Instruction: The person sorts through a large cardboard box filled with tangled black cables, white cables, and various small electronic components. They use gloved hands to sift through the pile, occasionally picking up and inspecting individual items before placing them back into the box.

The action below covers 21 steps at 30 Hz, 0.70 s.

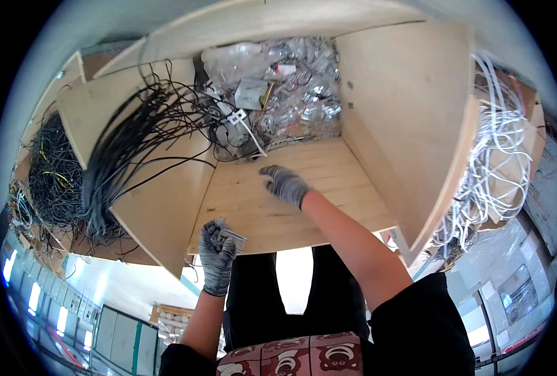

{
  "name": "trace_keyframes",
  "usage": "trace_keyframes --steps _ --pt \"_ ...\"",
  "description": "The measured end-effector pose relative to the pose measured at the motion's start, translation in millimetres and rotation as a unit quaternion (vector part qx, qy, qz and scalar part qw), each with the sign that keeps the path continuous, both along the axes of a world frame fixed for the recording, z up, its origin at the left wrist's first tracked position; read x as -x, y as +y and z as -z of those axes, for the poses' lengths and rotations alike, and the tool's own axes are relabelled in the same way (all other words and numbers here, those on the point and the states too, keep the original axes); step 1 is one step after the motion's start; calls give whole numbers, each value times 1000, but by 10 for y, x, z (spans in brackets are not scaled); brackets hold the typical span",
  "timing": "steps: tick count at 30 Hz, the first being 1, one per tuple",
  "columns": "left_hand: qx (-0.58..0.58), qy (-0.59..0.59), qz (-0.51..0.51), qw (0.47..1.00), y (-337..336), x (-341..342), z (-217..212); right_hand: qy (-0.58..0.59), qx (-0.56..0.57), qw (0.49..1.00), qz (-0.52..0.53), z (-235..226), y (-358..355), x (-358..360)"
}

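Small flat grey part (pixel 230 237) mostly hidden in the left hand (pixel 217 254), only a thin pale edge shows, kind unclear; that grey-gloved hand is clenched around it at the near edge of the plywood bench (pixel 272 213). Right hand (pixel 284 183), also gloved, lies released, fingers spread, palm down on the bench middle, holding nothing. Pile of clear plastic bags (pixel 291 81) at the bench's far end, contents a blur. Black cables (pixel 134 135) hang over the partition left of the bench, white cables (pixel 497 156) right of it, partly cut off

Bright even daylight, soft shadows; strong fisheye bending, black vignette at rim, slight edge blur.
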<state>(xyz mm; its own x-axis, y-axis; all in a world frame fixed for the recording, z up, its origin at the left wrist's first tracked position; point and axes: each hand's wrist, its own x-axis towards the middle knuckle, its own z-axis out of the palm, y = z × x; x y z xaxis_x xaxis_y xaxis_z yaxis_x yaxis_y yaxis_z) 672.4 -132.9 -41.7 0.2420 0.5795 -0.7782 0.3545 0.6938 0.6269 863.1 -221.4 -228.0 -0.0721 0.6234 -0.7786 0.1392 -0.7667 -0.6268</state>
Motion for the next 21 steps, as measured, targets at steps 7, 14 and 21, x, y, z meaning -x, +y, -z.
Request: trace_keyframes --steps 7,14,21 --pt "205 -137 31 969 131 -275 -1137 24 -314 949 13 -3081 189 -112" --pt "114 -229 145 956 0 -165 -1913 -158 -259 953 24 -4278 -72 287" --pt "246 -275 24 929 -381 165 -2388 -142 -341 929 -3 -4951 -306 420"
